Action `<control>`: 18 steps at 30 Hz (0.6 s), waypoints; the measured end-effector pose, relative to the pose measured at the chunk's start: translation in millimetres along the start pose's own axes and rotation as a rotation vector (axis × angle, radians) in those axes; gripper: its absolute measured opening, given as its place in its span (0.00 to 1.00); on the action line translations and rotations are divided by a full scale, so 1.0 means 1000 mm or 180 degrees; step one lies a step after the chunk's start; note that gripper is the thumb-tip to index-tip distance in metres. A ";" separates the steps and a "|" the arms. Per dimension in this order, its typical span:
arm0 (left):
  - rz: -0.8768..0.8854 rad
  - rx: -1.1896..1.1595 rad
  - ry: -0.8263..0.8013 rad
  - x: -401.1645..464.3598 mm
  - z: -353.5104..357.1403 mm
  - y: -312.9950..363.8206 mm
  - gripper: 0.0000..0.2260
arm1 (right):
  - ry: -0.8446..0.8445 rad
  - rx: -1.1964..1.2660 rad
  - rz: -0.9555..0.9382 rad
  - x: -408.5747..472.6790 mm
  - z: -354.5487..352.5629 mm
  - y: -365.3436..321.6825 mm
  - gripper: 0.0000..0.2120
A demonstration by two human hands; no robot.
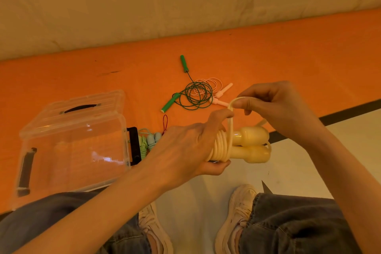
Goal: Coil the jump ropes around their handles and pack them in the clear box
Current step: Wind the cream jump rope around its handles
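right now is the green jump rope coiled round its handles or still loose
Loose. The green jump rope lies in open loops on the orange mat, its handles apart and bare.

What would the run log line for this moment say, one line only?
step: coiling | left hand: grips cream rope handles | right hand: pinches rope loop | clear box: open, no rope inside | green rope: uncoiled

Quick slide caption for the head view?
Left hand holds yellow rope's handles; right hand wraps its last loop.

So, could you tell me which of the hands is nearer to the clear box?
Left. The left hand, gripping the yellow jump rope, sits just right of the clear box; the right hand is farther right, pinching the rope's loop.
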State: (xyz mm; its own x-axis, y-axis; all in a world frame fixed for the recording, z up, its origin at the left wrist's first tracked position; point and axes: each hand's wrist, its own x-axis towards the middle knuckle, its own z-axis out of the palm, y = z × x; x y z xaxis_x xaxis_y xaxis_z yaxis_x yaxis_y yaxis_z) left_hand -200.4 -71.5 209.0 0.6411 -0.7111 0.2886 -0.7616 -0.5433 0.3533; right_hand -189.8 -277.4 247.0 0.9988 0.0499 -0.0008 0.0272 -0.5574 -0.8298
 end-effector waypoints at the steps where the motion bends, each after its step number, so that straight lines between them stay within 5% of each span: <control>1: 0.0098 0.0029 -0.0020 0.000 -0.001 0.000 0.29 | -0.0036 0.0016 0.0020 0.000 0.000 0.001 0.05; 18: 0.0462 -0.0005 0.0017 0.000 0.000 0.004 0.22 | -0.0209 0.0170 0.0194 0.001 -0.007 0.001 0.10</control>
State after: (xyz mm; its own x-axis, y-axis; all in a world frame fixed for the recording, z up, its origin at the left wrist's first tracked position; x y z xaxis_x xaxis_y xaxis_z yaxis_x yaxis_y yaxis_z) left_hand -203.2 -73.4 209.9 0.5247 -0.7798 0.3414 -0.8462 -0.4342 0.3089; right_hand -188.2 -283.4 250.4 0.9935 0.0725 -0.0873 -0.0375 -0.5162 -0.8557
